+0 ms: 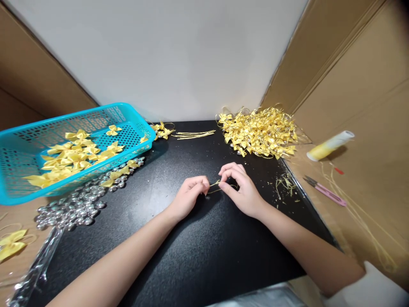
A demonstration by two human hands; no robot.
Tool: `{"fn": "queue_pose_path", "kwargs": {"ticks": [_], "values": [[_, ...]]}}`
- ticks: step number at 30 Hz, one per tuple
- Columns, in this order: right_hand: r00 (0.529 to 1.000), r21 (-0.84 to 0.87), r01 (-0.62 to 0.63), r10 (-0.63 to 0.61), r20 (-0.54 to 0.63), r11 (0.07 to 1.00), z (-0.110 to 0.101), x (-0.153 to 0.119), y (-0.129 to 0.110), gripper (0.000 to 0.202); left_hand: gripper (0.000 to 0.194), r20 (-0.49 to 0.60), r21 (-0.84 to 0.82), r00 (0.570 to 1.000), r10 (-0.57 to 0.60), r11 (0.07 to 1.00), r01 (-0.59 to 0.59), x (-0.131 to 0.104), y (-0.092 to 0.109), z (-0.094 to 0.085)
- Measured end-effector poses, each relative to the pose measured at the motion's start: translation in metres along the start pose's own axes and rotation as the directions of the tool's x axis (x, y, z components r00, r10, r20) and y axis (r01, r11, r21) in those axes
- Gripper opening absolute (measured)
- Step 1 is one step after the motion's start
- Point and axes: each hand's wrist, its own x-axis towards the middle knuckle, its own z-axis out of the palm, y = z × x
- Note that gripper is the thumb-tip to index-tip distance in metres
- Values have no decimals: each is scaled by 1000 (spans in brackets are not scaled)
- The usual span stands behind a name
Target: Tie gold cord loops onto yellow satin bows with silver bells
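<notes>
My left hand (188, 194) and right hand (240, 187) meet at the centre of the black table (198, 251). Between them runs a short length of gold cord (214, 188). Left grip: fingertips together, pinched on the cord's left end. Right grip: thumb and forefinger together on the right end, where the cord bends into a small loop; the other fingers curl above it.

Surroundings:
- Blue basket (28, 189), far left, holding loose yellow bows (72, 155).
- Silver beads (75, 207), just in front of the basket.
- Cut cord lengths (193, 134), at the back edge of the table.
- Finished pile (260, 132) of bows with cord loops, back right.
- Thread snips (324, 190) and a spool (330, 145), on the cardboard to the right.

Step in hand, as I judge it: forming or knotting the cord loop, with no bow or bead yet attached. The next move calls for steady tension from both sides and a firm pinch at the crossing, since the cord is thin and could slip free.
</notes>
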Motion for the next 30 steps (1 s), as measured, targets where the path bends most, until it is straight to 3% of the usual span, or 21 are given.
{"fn": "queue_pose_path", "kwargs": {"ticks": [23,26,30], "values": [[996,42,21,-17,-83,999,-13,9,22,9,22,-35,-66,999,-9,998,7,0,-8,-3],[996,108,22,-13,-84,994,-15,8,23,7,22,-42,-66,999,-9,998,6,1,-9,-3],[1000,210,4,1,-24,978,-14,5,21,22,22,-52,-63,999,-10,998,6,1,-10,-3]]}}
